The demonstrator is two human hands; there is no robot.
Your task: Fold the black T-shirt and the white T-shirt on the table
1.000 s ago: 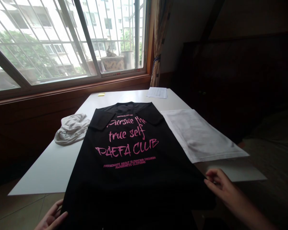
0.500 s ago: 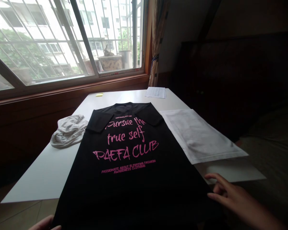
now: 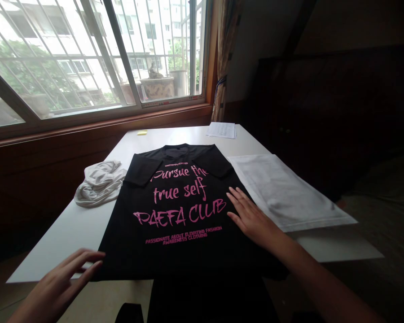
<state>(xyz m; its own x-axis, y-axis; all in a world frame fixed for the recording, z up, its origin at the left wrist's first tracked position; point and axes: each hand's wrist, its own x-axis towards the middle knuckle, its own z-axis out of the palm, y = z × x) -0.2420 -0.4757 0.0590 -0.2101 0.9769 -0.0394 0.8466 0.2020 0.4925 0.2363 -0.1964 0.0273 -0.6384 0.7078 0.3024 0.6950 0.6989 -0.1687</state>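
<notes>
A black T-shirt with pink lettering lies spread face up, its collar toward the window and both sleeves folded inward over the front. My right hand rests palm down on the shirt's right side, beside the lettering, fingers apart and holding nothing. At the shirt's lower left edge is my left hand, fingers apart with nothing between them; whether the fingertips touch the cloth is unclear. The shirt's bottom edge lies along the near side of the white table.
Left of the shirt sits a crumpled light grey cloth. A flat white cloth lies on the right. Papers and a yellow note are at the far edge, below a barred window.
Both hands have let go of or moved off the hem corners. My right hand moved up and left onto the shirt; my left hand rose into view. The shirt's lower part has dropped nearer the table.
</notes>
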